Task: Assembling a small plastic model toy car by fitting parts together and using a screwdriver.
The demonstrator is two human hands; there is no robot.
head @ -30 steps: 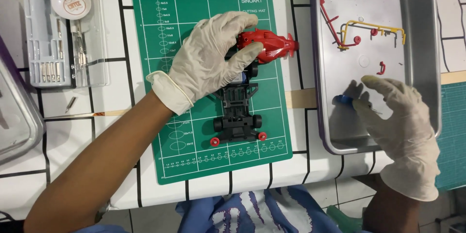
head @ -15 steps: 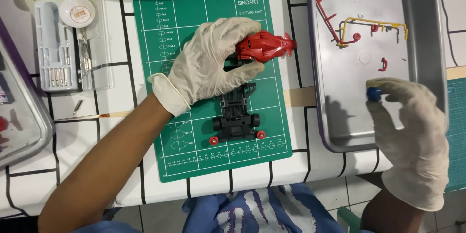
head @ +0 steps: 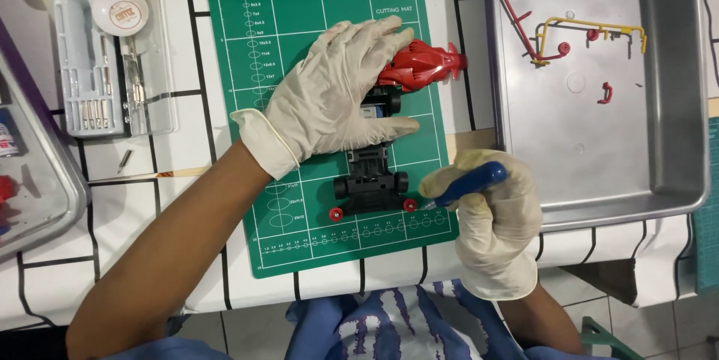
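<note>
Fingers (head: 359,41) of the left hand (head: 329,98) are spread flat over the red toy car (head: 419,68) on the green cutting mat (head: 299,15). A blue-handled tool (head: 468,182) is clamped in the right hand (head: 494,218), its tip beside the black chassis (head: 371,180).

Two gloved hands, forearms bare: left hand (head: 337,94) palm down, fingers extended and spread toward upper right, wrist angled from lower left; right hand (head: 490,214) curled into a closed fist, knuckles up, forearm below.
</note>
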